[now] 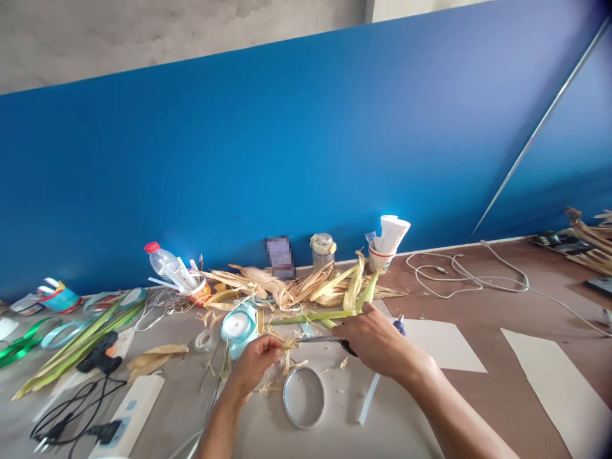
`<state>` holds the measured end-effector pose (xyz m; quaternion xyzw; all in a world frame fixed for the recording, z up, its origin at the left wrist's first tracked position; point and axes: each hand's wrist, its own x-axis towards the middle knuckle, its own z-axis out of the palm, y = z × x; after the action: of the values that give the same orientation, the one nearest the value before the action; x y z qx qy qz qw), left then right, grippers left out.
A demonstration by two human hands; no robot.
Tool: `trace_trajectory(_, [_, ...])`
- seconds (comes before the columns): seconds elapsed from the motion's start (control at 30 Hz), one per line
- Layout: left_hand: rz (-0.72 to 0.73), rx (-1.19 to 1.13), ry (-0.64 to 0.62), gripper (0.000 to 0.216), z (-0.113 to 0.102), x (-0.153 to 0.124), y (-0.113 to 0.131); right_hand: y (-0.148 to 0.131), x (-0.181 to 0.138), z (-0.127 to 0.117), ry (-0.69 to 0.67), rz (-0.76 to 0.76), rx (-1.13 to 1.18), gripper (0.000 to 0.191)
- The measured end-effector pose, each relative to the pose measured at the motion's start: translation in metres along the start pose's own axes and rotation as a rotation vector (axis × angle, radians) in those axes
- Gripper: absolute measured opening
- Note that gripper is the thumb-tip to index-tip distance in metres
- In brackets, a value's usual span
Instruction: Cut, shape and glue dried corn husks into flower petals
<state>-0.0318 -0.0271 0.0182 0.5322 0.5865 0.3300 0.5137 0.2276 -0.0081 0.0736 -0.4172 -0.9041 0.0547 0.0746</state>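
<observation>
My left hand (pixel 255 363) pinches a small piece of dry corn husk (pixel 289 345). Scissors (pixel 318 339) are gripped in my right hand (pixel 373 338), their blades pointing left at the husk. Whether the blades touch it I cannot tell. Below the two hands, a round ring (pixel 304 426) lies on the table among husk scraps. A larger pile of dry corn husks (pixel 272 287) lies behind my hands, with green stalks in front of it. Left of the pile is a roll of light-blue ribbon (pixel 238 324), with a small tape roll (pixel 204 340) beside it.
Along the blue partition (pixel 268 140) stand a red-capped bottle (pixel 162 258), a lidded jar (pixel 323 250) and a paper cup (pixel 381 258). A black glue gun (pixel 100 357) and a power strip (pixel 129 417) lie left. White paper sheets (pixel 444 344) and a white cable (pixel 478 278) lie right.
</observation>
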Motion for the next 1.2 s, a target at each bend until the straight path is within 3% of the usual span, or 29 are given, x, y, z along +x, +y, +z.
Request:
trace_trajectory(0.6, [0.004, -0.029, -0.010, 0.012, -0.001, 0.000, -0.002, 0.002, 0.000, 0.003, -0.012, 0.020, -0.051, 0.029])
trace_trajectory(0.73, [-0.001, -0.069, -0.020, 0.011, -0.002, 0.001, -0.005, 0.005, 0.002, 0.005, 0.039, 0.022, -0.056, 0.030])
trace_trajectory(0.83, [0.012, -0.161, -0.034, 0.012, -0.002, 0.002, -0.007, 0.007, 0.003, 0.002, 0.080, 0.050, -0.053, 0.030])
trace_trajectory(1.2, [0.036, -0.538, -0.067, 0.018, -0.005, 0.005, -0.014, 0.003, -0.001, -0.010, 0.039, 0.069, 0.014, 0.024])
